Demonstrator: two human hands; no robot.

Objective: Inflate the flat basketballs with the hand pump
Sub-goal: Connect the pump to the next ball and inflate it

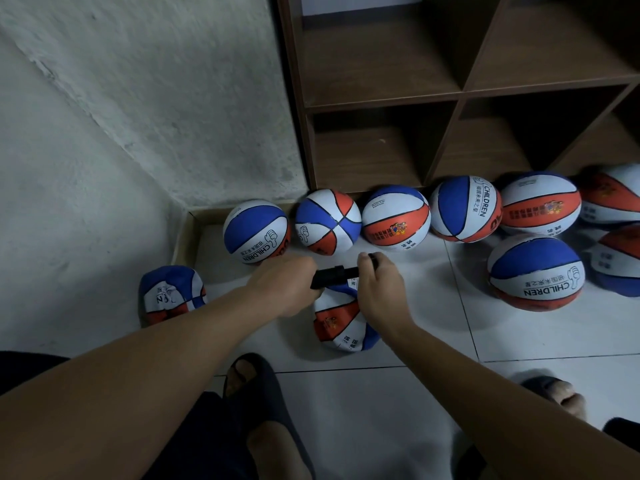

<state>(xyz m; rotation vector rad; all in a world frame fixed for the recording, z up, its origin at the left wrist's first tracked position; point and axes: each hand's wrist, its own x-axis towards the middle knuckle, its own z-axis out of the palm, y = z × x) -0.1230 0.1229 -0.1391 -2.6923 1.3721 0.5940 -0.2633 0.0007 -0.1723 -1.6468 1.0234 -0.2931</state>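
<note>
A small black hand pump [333, 276] lies level between my hands, just above a crumpled red, white and blue basketball [341, 323] on the floor tiles. My left hand [284, 287] grips the pump's left end. My right hand [377, 285] grips its right end, the handle, with fingers curled round it. The needle and the ball's valve are hidden by my hands. A second flat ball [171, 294] sits crumpled against the wall at the left.
Several round inflated balls [396, 220] line the foot of a brown wooden cubby shelf [460, 95], with more at the right [536, 271]. A shallow cardboard tray [187, 233] sits in the wall corner. My sandalled feet [252, 379] stand near the bottom.
</note>
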